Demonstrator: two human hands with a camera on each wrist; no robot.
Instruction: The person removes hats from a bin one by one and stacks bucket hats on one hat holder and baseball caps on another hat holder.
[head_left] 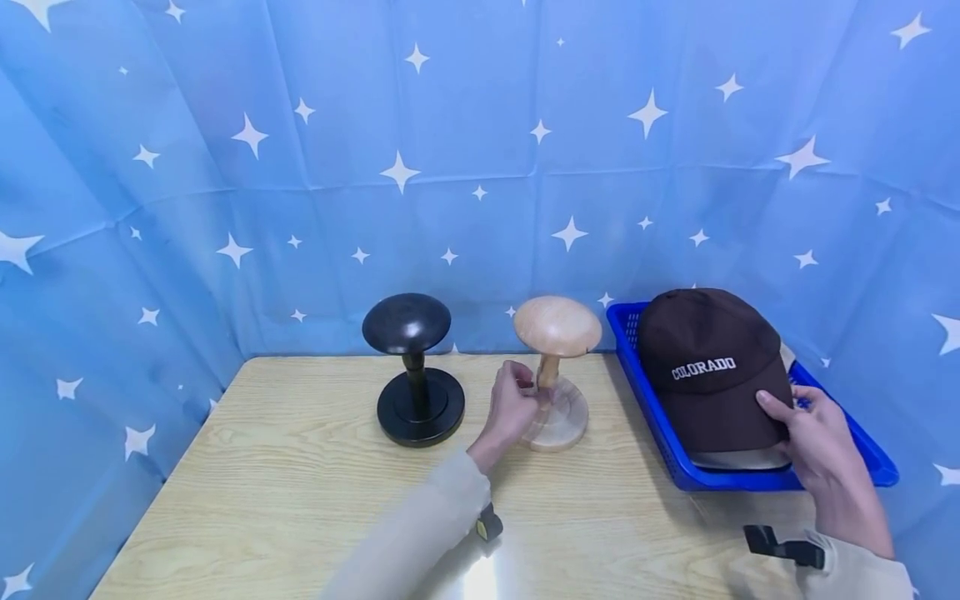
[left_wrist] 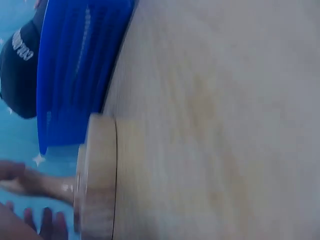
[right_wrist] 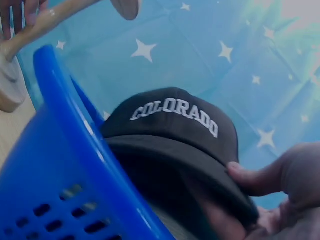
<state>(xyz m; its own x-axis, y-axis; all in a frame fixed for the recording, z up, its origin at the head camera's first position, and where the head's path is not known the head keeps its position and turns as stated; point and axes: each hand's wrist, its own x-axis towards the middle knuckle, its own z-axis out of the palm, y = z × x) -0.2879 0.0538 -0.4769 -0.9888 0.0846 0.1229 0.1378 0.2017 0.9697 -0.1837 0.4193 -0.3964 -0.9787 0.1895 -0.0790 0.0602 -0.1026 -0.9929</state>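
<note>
A dark brown baseball cap [head_left: 708,342] with white COLORADO lettering sits in the blue basket [head_left: 652,421], its brim toward me. My right hand [head_left: 825,437] pinches the side of its brim, thumb on top and fingers underneath, as the right wrist view shows. A pale brim [head_left: 738,459] shows below the cap. On the left, my left hand [head_left: 513,408] is beside the stem of the light wooden hat stand [head_left: 557,327]. Its fingers [left_wrist: 46,225] are loosely bent next to the stem in the left wrist view, with a gap between.
A black hat stand [head_left: 407,323] with a round base stands left of the wooden one. All rest on a light wood-grain table [head_left: 300,467]. Behind and at both sides hangs a blue curtain [head_left: 480,125] with white stars.
</note>
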